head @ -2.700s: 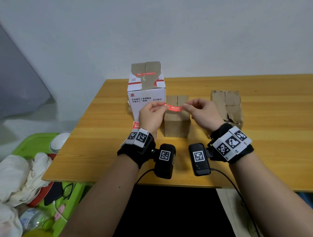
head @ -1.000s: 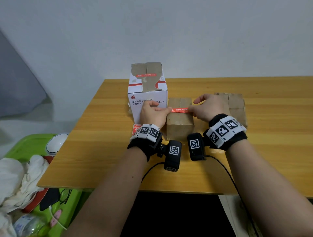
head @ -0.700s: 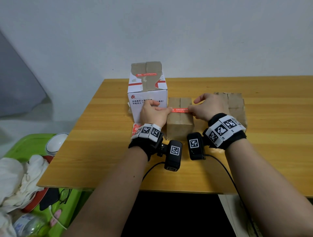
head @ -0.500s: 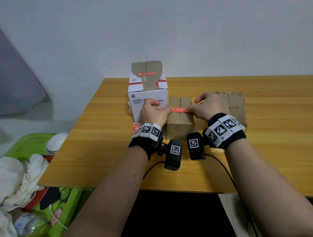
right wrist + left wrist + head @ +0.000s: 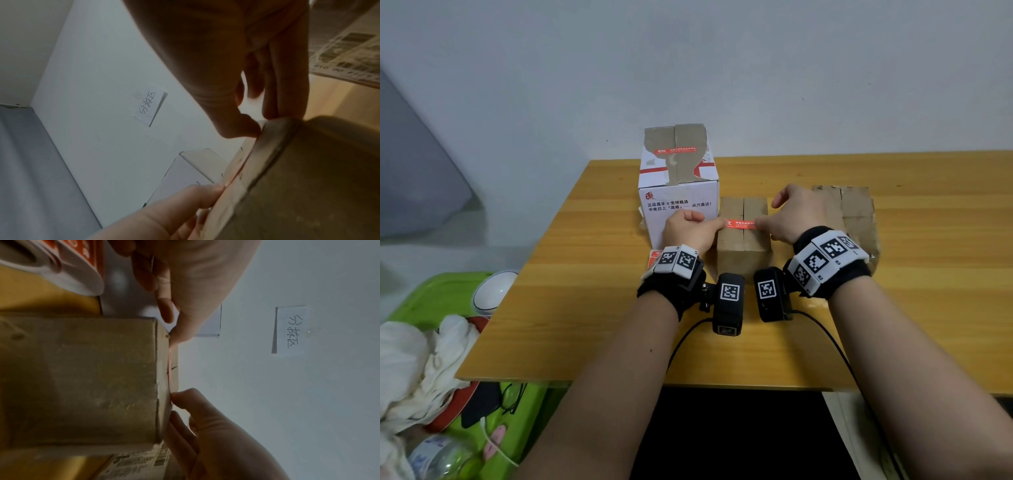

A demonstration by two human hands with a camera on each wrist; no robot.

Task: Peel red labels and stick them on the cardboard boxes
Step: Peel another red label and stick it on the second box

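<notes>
Pressing: label (image 5: 740, 224) pinched at both ends by left hand (image 5: 690, 230) and right hand (image 5: 796, 216), laid atop small box (image 5: 743, 240) | white box (image 5: 678, 192) at 11 o'clock already labelled | flat box (image 5: 856, 212) at 3 o'clock judged left.

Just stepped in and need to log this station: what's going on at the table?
A person is sticking a red label across the top of the small brown cardboard box. The left hand holds down the label's left end and the right hand its right end. The white printed box behind already carries a red label; the flat brown box on the right shows none.
</notes>
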